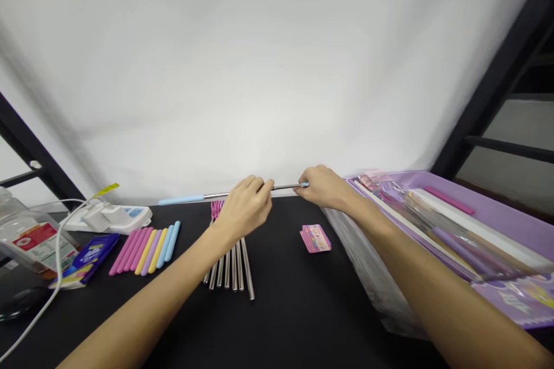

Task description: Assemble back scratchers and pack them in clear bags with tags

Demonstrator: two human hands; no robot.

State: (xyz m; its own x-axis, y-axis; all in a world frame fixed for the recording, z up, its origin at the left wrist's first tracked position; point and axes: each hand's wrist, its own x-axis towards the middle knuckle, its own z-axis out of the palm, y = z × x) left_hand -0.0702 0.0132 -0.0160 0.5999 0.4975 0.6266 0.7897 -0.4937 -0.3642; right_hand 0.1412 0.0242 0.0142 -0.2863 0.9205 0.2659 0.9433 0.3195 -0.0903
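A thin metal rod (215, 195) with a light blue handle at its left end is held level above the black table. My left hand (247, 207) is closed round its middle. Near the rod's right end, my right hand (322, 185) pinches it beside a small light blue tip. Below my left hand lie several metal rods (234, 268) with pink tops, partly hidden by my wrist. To their left, several pink, yellow, purple and blue handles (149, 248) lie side by side. A small stack of pink cards (315, 238) rests below my right hand.
On the right, a purple tray (511, 213) holds wrapped items, with clear plastic bags (367, 271) beside it. At the left are a power strip (136, 216), a white cable (58, 253), a blue-purple packet (90, 256), a clear container (37, 236) and a black object (23, 302).
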